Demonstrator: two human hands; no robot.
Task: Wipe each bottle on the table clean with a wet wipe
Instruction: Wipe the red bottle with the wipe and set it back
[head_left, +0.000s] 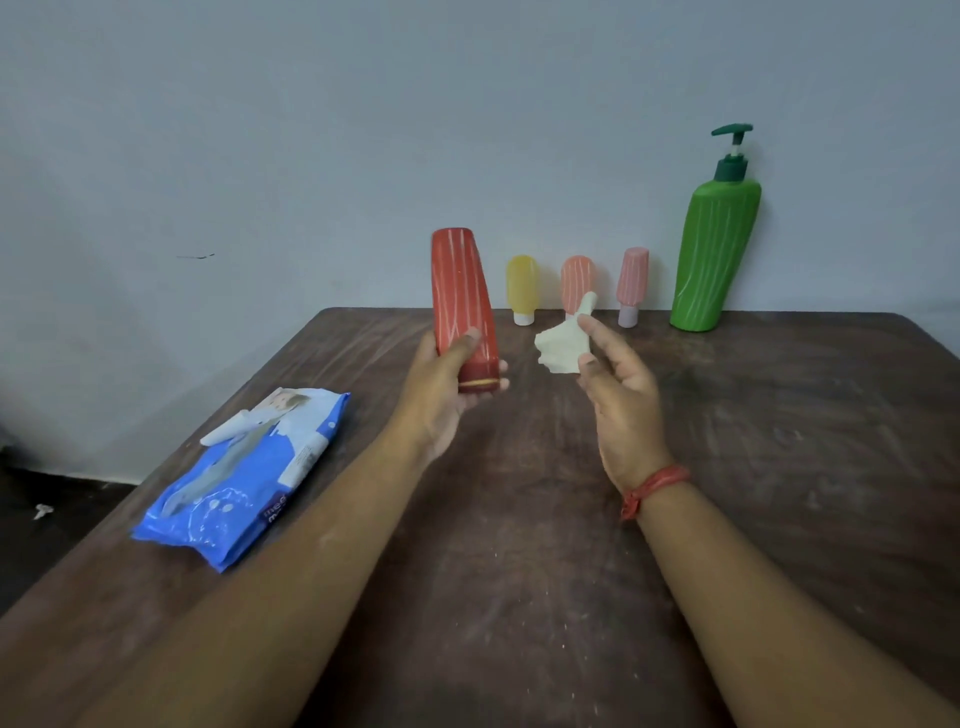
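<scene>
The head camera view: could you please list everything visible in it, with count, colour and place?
red bottle: 1, red with pale stripes, held above the table
wet wipe: 1, white, crumpled, in the right hand
yellow bottle: 1, back edge, cap down
orange bottle: 1, back edge, behind the wipe
pink bottle: 1, back edge, cap down
green pump bottle: 1, back right, upright
wipes pack: 1, blue, left side
table: 1, dark brown
wristband: 1, red, right wrist
left hand: grips the red bottle's lower end
right hand: pinches the wipe

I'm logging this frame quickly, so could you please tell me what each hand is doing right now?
Left hand: grips the red bottle near its cap end.
Right hand: pinches the crumpled wet wipe.
</scene>
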